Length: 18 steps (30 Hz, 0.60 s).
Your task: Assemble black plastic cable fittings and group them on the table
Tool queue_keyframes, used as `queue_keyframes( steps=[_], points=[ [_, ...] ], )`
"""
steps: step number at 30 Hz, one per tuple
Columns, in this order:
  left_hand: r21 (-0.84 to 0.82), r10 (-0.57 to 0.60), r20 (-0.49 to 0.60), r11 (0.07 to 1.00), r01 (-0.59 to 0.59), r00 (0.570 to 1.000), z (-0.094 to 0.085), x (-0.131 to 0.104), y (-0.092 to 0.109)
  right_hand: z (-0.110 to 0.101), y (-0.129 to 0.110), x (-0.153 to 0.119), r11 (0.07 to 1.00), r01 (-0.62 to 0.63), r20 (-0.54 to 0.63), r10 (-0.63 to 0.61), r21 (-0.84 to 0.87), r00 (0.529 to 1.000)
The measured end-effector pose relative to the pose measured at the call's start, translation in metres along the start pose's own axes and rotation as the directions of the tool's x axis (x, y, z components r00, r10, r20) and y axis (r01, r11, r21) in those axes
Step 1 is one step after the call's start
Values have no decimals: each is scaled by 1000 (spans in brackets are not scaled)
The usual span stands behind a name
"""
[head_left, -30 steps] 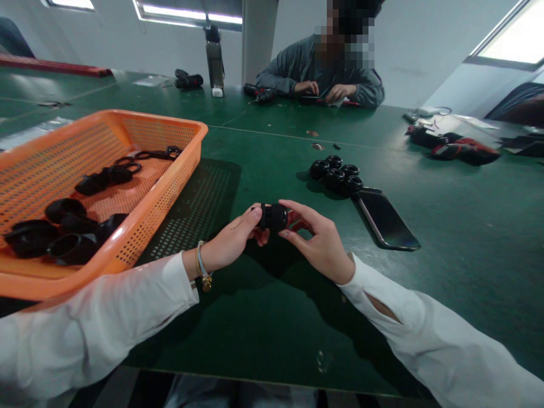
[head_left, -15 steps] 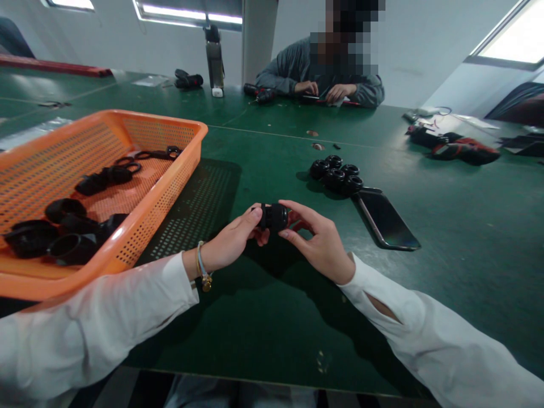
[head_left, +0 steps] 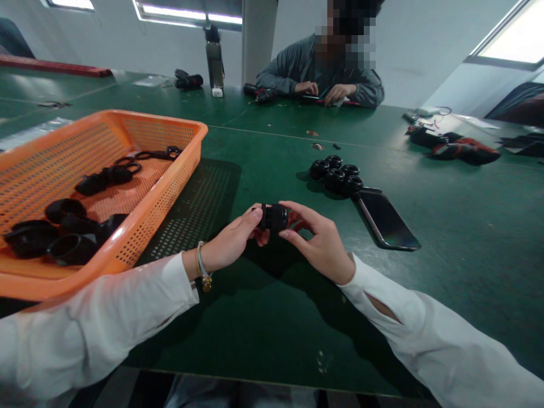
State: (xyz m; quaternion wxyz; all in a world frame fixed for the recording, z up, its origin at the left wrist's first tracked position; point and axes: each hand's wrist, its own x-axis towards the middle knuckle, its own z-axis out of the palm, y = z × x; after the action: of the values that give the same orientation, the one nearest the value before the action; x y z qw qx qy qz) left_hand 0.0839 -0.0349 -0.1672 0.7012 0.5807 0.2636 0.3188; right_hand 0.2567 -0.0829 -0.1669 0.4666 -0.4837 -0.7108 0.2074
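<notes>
Two hands are gripping one black cylindrical fitting [head_left: 274, 217] above the green worktop [head_left: 263, 334]. The left hand [head_left: 233, 238] is pinching the fitting's left end, its thumb lying along the near side and its other fingers curling beneath. The right hand [head_left: 317, 238] is holding the opposite end between thumb and fingertips, with the fingers slightly spread and bent. Five or so black ring-shaped caps [head_left: 334, 178] are sitting beyond the right hand, beside a smartphone [head_left: 387, 220]. An orange perforated basket [head_left: 164, 195] is standing to the left, holding black parts [head_left: 73, 249].
</notes>
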Motion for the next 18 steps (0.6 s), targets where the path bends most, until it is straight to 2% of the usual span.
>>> queue_keyframes(
  steps=[18],
  points=[
    [43,8,10,999,-8,1000,0,-1,0,-1,-1,0,1000,-28,-7,28,-9,1000]
  ],
)
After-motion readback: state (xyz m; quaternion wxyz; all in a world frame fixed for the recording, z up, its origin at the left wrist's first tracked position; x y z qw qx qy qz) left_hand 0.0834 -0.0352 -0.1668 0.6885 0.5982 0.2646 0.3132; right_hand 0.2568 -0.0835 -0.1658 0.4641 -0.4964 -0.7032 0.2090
